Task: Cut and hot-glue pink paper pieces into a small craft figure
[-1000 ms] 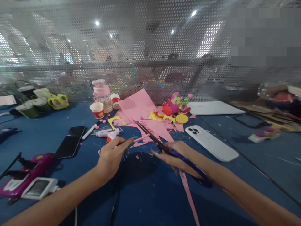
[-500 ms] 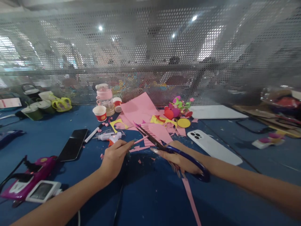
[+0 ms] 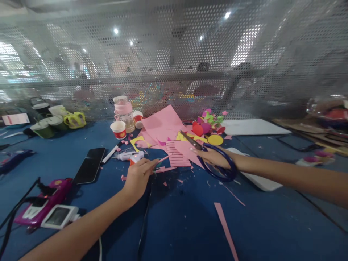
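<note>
My left hand (image 3: 138, 179) pinches a thin pink paper strip (image 3: 164, 158) that points to the right, above the table's middle. Further right, my right hand (image 3: 210, 156) has its fingers in the handles of dark blue scissors (image 3: 223, 168), with the blades aimed up and left over the paper pile. Between the hands lies a pink sheet with ruled dark lines (image 3: 176, 156). A glue gun (image 3: 132, 156) rests just beyond my left hand. A longer pink strip (image 3: 226, 232) lies near the front of the table.
Paper cups (image 3: 118, 129) and a pink-lidded bottle (image 3: 125, 113) stand at the back, beside a large pink sheet (image 3: 164, 123) and coloured cut-outs (image 3: 206, 123). A black phone (image 3: 89, 165) and a purple power strip (image 3: 45, 203) lie left. A white phone (image 3: 261, 181) lies under my right forearm.
My right hand has moved the scissors up and away from the left hand's strip. The long pink strip, earlier hanging below my right hand, now lies apart from it.
</note>
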`<state>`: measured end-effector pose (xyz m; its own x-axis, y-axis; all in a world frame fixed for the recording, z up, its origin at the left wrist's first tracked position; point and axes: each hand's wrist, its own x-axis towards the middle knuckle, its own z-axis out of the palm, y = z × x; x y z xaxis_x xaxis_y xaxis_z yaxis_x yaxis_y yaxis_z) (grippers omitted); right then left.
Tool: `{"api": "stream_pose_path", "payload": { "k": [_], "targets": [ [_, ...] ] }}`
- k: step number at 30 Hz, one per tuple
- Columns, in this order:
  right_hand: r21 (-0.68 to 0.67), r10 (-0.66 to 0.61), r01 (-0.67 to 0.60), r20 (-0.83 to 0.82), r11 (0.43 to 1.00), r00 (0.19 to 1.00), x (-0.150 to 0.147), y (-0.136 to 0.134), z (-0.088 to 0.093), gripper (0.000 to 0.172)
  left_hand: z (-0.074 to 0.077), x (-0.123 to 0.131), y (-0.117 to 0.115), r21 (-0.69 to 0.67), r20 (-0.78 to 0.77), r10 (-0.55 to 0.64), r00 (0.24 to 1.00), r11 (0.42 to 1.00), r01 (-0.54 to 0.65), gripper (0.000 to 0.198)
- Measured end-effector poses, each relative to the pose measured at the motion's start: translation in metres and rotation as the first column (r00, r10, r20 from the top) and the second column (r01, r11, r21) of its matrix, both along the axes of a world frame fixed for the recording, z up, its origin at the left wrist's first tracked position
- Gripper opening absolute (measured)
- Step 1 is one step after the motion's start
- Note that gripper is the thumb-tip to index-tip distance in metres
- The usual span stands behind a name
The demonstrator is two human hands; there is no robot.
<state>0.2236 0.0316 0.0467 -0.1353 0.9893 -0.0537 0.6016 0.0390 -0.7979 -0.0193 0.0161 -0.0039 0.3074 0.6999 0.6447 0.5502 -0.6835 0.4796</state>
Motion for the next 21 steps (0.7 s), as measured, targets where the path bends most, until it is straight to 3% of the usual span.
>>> {"api": "stream_pose_path", "payload": {
  "k": [3,5,7,9,11,15,17,21],
  "targets": [
    [-0.176,-0.148,0.147,0.009,0.973,0.989,0.008,0.003,0.002,0.045,0.001,0.000,0.000,-0.140,0.123,0.010,0.992,0.990,0.008,0.019],
    [-0.292,-0.215,0.181,-0.087,0.939,0.973,0.008,-0.003,0.001,0.045,0.003,0.001,-0.001,-0.277,0.232,0.039,0.972,0.960,0.028,0.016],
    [-0.308,-0.249,0.182,-0.195,0.934,0.949,0.005,-0.012,-0.002,0.047,0.005,0.004,-0.002,-0.449,0.384,0.065,0.921,0.885,0.125,0.013],
    [-0.264,-0.248,0.179,-0.259,0.948,0.933,-0.003,-0.020,-0.005,0.049,0.010,0.006,-0.003,-0.579,0.535,0.098,0.839,0.766,0.280,0.012],
    [-0.239,-0.245,0.173,-0.318,0.956,0.916,-0.011,-0.027,-0.008,0.050,0.015,0.008,-0.004,-0.627,0.633,0.137,0.762,0.668,0.401,0.014],
    [-0.255,-0.276,0.169,-0.479,0.952,0.833,-0.020,-0.034,-0.013,0.056,0.022,0.008,-0.004,-0.619,0.763,0.257,0.593,0.554,0.557,0.017],
    [-0.271,-0.279,0.147,-0.553,0.951,0.785,-0.021,-0.036,-0.016,0.057,0.024,0.007,-0.002,-0.584,0.808,0.313,0.499,0.533,0.612,0.018],
    [-0.303,-0.252,0.073,-0.610,0.950,0.751,-0.020,-0.044,-0.016,0.058,0.026,0.006,-0.001,-0.540,0.841,0.376,0.388,0.590,0.600,0.021]
  ]
}}
